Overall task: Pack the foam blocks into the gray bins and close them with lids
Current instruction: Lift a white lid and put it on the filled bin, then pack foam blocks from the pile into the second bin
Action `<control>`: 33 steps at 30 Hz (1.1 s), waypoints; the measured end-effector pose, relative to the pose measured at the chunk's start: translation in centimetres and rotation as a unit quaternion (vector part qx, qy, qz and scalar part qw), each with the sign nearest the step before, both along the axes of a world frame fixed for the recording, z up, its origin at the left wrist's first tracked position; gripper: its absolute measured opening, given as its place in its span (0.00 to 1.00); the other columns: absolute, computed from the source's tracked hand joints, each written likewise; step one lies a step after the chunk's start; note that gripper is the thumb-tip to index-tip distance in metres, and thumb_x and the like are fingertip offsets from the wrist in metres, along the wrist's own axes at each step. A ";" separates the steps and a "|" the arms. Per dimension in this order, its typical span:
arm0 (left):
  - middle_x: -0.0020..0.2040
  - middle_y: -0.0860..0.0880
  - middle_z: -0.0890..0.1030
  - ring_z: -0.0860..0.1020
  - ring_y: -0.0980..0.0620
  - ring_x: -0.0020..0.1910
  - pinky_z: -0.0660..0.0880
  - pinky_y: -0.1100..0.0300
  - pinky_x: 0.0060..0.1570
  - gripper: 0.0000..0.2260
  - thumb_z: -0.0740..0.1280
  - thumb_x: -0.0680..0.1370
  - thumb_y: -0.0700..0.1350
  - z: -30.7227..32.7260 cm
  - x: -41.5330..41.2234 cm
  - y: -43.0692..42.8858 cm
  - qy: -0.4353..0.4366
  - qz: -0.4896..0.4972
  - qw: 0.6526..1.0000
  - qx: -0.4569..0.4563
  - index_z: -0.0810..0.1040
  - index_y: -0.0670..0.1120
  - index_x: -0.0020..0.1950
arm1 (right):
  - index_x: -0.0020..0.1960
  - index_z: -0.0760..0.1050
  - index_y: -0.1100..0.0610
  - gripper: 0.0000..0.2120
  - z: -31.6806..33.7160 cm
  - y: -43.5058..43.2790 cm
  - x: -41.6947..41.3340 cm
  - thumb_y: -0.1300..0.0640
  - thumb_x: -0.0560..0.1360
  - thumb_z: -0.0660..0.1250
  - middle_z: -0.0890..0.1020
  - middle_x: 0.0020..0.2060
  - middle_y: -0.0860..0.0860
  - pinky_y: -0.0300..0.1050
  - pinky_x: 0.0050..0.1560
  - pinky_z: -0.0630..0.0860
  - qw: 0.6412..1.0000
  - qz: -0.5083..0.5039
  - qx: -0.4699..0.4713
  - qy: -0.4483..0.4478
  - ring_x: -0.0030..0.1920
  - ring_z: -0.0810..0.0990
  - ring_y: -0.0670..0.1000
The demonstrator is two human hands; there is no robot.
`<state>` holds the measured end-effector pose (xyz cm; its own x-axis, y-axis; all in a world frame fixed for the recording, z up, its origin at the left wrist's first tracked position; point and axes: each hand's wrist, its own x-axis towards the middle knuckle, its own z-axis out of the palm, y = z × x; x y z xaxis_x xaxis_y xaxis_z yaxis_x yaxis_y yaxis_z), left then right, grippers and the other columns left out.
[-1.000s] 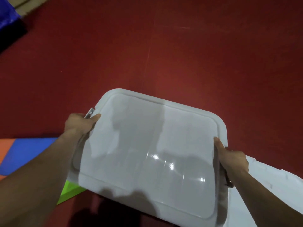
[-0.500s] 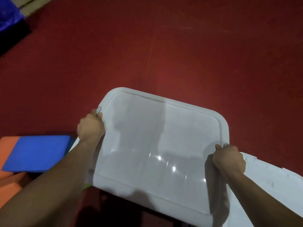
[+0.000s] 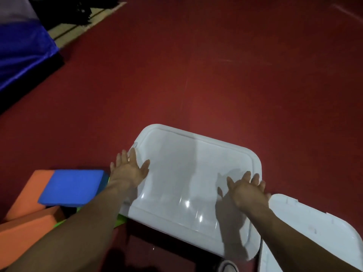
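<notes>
Fingers of the left hand and the right hand lie straight and spread, gripping nothing, flat on the pale lid above the red floor, with a blue foam block and an orange foam block just left and a second lid just right.

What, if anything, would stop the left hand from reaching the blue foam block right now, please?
Probably nothing, so likely yes. The left hand rests open on the left edge of the white lid, holding nothing, and the blue foam block lies uncovered just beside that forearm, with nothing between them.
</notes>
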<state>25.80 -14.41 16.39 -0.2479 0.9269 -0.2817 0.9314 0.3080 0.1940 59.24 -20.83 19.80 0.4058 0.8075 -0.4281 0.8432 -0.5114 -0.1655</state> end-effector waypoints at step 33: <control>0.80 0.41 0.55 0.55 0.41 0.78 0.58 0.43 0.75 0.45 0.64 0.73 0.69 37.7 -22.7 -54.9 0.027 0.191 0.965 0.179 0.50 0.47 0.81 | 0.76 0.60 0.58 0.43 35.3 -36.0 -39.8 0.28 0.74 0.53 0.65 0.74 0.60 0.60 0.71 0.65 0.796 0.562 0.211 0.069 0.74 0.62 0.61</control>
